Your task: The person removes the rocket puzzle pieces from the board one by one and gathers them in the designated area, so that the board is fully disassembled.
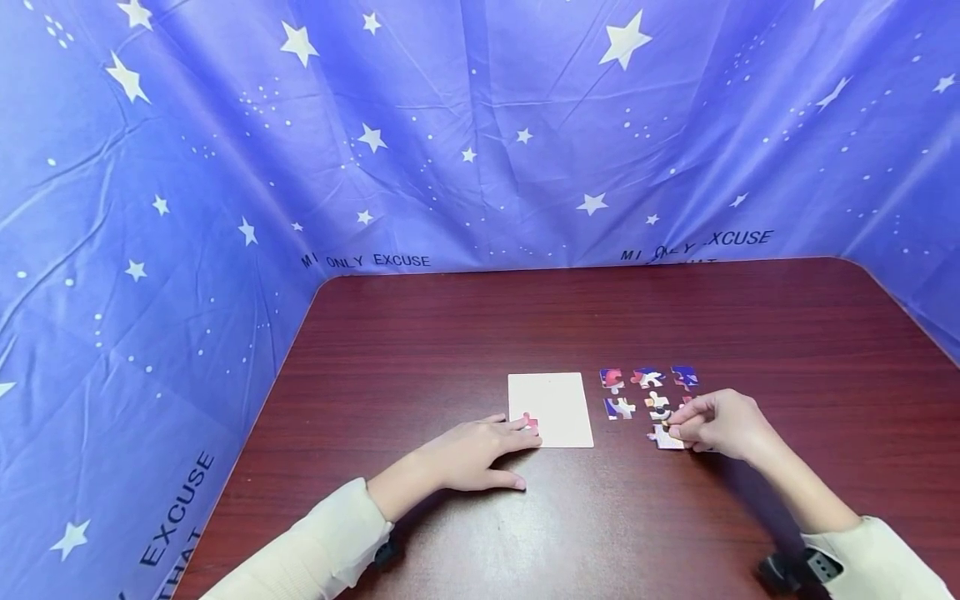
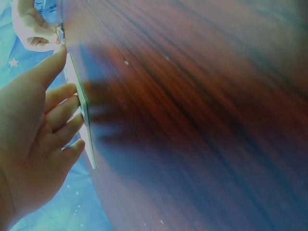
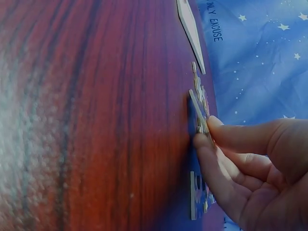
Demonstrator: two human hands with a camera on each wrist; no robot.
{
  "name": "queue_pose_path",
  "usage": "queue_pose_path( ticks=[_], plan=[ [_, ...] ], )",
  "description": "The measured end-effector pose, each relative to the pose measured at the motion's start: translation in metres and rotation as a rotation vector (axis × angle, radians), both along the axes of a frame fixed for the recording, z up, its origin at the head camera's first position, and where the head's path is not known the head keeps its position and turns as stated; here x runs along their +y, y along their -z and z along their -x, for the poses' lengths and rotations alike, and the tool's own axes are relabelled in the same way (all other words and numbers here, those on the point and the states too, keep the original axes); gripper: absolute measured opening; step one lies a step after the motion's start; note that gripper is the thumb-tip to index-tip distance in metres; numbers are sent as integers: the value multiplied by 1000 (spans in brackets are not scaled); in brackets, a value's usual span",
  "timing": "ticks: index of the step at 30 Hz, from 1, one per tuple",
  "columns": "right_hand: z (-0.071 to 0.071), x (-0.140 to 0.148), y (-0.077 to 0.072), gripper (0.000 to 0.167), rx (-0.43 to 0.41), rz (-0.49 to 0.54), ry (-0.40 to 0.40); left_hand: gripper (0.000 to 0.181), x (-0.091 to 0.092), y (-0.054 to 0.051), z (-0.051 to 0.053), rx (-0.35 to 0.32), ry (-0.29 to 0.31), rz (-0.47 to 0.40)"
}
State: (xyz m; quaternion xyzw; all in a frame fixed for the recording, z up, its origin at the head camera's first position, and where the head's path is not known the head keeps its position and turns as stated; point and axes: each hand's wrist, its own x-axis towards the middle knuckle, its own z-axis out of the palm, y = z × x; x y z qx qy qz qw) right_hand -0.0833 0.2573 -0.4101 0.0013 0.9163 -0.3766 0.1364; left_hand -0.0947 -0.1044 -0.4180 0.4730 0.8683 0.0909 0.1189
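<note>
A square white board (image 1: 561, 408) lies on the table with a red jigsaw piece (image 1: 532, 423) in its near left corner. My left hand (image 1: 476, 454) rests over that corner, its fingers extended beside and partly over the red piece. To the right, my right hand (image 1: 723, 427) pinches a pale jigsaw piece (image 1: 664, 438) between thumb and fingers. In the right wrist view this piece (image 3: 196, 107) is tilted, with one edge off the table. Several other jigsaw pieces (image 1: 647, 378) lie in loose rows around it, some hidden by the right hand.
The dark red wooden table (image 1: 420, 333) has rounded far corners. A blue curtain (image 1: 480, 125) with white stars surrounds its back and sides. Dark wrist devices (image 1: 787, 573) show at both sleeves.
</note>
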Motion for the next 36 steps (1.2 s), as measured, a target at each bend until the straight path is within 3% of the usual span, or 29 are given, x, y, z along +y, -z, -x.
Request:
queue_pose_path(
  ticks=[5,9,26,36],
  plan=[
    [-2,-1,-2,10,119,-141,-33,57,1,-2,-2,5,-13,0],
    [-3,-1,-3,7,180,-195,-42,57,2,-1,-3,29,-7,-2],
    [-5,1,0,8,156,-186,-52,56,1,3,-4,88,16,-41],
    [-6,1,-2,7,164,-188,-51,52,3,-4,-4,48,-1,-18]
  ],
)
